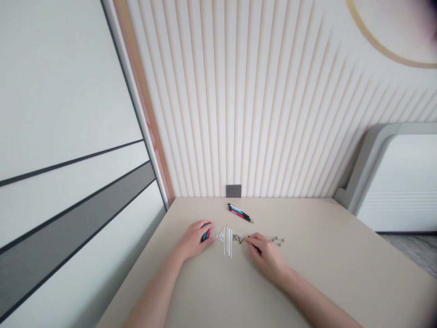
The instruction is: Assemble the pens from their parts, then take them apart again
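Observation:
My left hand (196, 239) rests on the table, its fingers curved around a few small red, teal and black pieces (205, 235). Beside its fingertips lie small white pieces (221, 236), then several thin white sticks (229, 241) side by side. To their right are small dark metal-like pieces (238, 238). My right hand (262, 250) is closed over that spot, with something dark between its fingers, too small to name. More small dark pieces (279, 241) lie beyond the right hand. Assembled pens (240, 212), blue and red with black, lie further back.
The beige table (211, 291) reaches a ribbed wall with a dark socket (234, 191). A white and grey panelled cabinet (68, 182) stands at the left. A light grey headboard-like piece (399, 182) stands at the right.

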The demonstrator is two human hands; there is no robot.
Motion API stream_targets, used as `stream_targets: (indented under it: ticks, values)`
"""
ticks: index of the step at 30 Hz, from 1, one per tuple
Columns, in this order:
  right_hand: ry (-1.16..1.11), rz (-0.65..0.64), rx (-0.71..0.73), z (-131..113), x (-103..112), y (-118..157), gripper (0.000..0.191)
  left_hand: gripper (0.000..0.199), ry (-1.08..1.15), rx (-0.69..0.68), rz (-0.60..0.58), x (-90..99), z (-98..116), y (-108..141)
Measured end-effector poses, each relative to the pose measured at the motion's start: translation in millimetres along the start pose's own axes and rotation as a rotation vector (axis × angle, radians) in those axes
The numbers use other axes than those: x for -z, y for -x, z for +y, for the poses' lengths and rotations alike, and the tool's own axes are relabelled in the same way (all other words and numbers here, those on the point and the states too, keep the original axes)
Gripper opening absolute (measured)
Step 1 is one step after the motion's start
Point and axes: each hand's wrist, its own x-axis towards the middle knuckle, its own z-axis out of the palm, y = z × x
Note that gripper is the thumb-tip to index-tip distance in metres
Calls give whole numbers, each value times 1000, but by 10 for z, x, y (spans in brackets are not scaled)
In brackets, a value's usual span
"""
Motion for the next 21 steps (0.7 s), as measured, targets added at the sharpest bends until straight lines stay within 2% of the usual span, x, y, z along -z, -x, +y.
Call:
stream_targets:
  ticks: [7,10,12,14,18,21]
  values:
    - [-160,9,36,-45,-40,38,39,52,-47,14,9,43,2,-26]
    - [-193,84,9,-47,-44,16,35,43,-89,8,129,107,104,-80]
    - [-213,139,-49,-26,-39,-3,34,33,-75,17,252,127,254,-133]
    - [-247,199,-117,2,-39,-28,34,28,-18,1,308,109,479,-185]
    - [-395,310,-204,35,-91,-84,30,20,62,-93,197,-28,1012,-231]
    - [-548,330,-211,33,-157,-112,28,16,112,-128,125,-164,1265,-225]
